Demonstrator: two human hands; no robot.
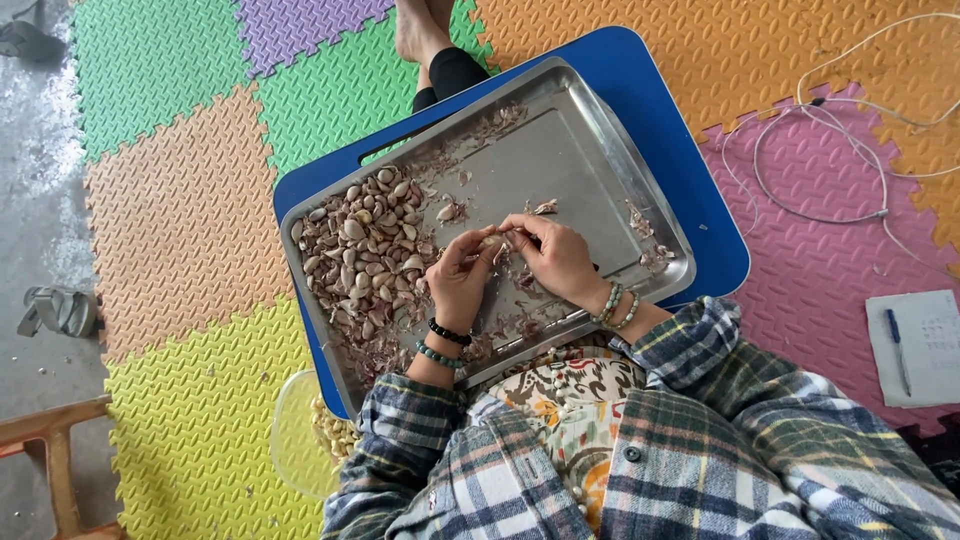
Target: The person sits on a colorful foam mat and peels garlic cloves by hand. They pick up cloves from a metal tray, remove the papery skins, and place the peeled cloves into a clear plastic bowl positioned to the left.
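My left hand (458, 277) and my right hand (556, 257) meet over a steel tray (585, 130), pinching one garlic clove (490, 241) between their fingertips. A heap of unpeeled garlic cloves (365, 250) fills the tray's left part, just left of my left hand. Loose papery skins (648, 240) lie scattered along the tray's right side and under my hands. The tray rests on a blue board (690, 180). Both wrists wear bead bracelets.
A clear bowl (300, 430) with peeled cloves sits on the yellow foam mat at lower left. A white cable (810, 150) loops on the pink mat at right, near a paper with a pen (915, 345). A bare foot (415, 30) shows beyond the tray. A sandal (60, 310) lies on the concrete.
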